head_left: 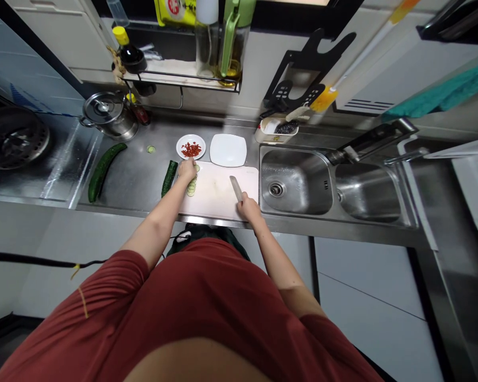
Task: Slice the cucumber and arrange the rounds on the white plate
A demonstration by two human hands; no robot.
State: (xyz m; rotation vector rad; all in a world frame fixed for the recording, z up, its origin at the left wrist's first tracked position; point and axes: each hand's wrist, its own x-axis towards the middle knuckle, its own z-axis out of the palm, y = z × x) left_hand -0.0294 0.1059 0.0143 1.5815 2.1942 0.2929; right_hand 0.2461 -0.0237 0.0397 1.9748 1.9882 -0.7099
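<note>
My right hand [248,207] is wrapped round the handle of a knife [236,188], whose blade lies over the right part of the white cutting board [219,199]. At the board's upper left, my left hand [187,170] has its fingers together beside the cucumber slices [191,187]; whether it holds one is too small to tell. A cut cucumber piece [169,179] rests at the board's left edge. Just above my left hand sits a round plate [180,146] of chopped red pieces [191,149], and to its right a white square dish [228,150].
A whole cucumber [103,171] and a lidded steel pot [110,114] stand at the left, with a stove [14,138] beyond. The double sink [298,180] is right of the board. Bottles [229,48] stand on a shelf above the counter.
</note>
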